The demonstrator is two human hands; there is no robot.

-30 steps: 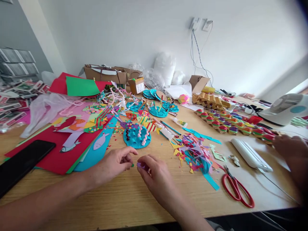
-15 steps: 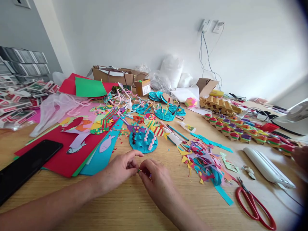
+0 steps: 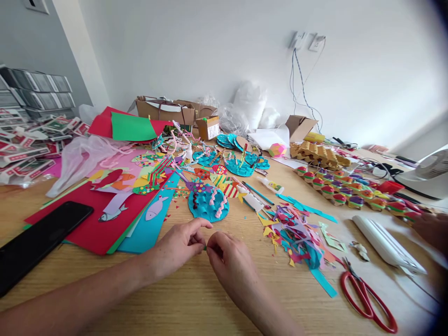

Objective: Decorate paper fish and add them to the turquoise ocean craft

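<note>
My left hand (image 3: 180, 242) is closed in a pinch just above the table, a tiny green scrap (image 3: 205, 248) showing at its thumb and fingertip. Close beside it, my right hand (image 3: 231, 259) is also pinched; whatever is between its fingers is hidden. Beyond both hands lies a round blue bumpy disc (image 3: 205, 215) with pink twisted strips (image 3: 221, 208) and a dark one standing on it. Patterned paper fish, one purple with dots (image 3: 200, 186) and one striped (image 3: 229, 189), lie at the disc's far edge.
Coloured paper sheets (image 3: 87, 228) and a black phone (image 3: 45, 242) lie left. To the right are paper scraps (image 3: 301, 233), red-handled scissors (image 3: 367, 298), a white device (image 3: 388, 245) and painted egg-carton cups (image 3: 350, 191). Another person's hand (image 3: 432, 228) shows at the right edge.
My hands have drawn slightly apart, the right one shifting a little rightward. The green scrap now shows at my left fingertips. The other person's hand has come further into view.
</note>
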